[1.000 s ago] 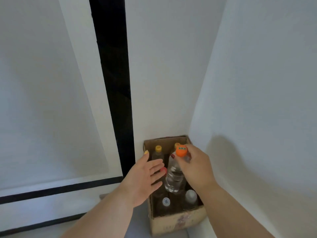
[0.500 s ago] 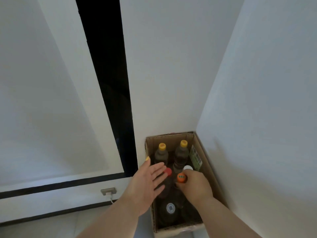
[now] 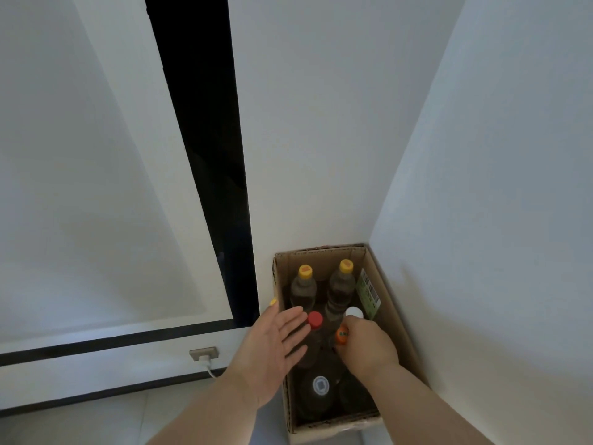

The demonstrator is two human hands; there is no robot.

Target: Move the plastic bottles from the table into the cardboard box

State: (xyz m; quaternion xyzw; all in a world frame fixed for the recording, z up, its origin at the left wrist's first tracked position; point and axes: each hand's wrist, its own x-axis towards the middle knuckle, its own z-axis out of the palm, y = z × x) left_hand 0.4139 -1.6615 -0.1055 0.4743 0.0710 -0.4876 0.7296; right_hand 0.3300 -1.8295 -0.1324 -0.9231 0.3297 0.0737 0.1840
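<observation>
The right hand (image 3: 365, 343) reaches down into the cardboard box (image 3: 393, 319), its fingers curled round the neck of the orange-capped bottle (image 3: 342, 335), which stands upright about the middle of the box. The left hand (image 3: 272, 343) hangs over the box's left wall with its fingers straight and spread, holding nothing; its fingertips come close to the red-capped bottle (image 3: 315, 319), just left of the orange cap, though I cannot tell whether they touch it. A white cap (image 3: 354, 313) shows just behind the right hand. Farther back in the box, against its far wall, two yellow-capped bottles (image 3: 305, 271) stand side by side, and a green label (image 3: 369, 293) leans along the box's right wall. Nearer the person, below the hands, a bottle with a white printed cap (image 3: 321, 385) sits at the box's near end. The box itself sits in a corner between two white walls (image 3: 481, 187). To the left of the box a dark vertical strip (image 3: 205, 139) runs up the wall, and a wall socket (image 3: 203, 353) with a white plug sits low on it.
</observation>
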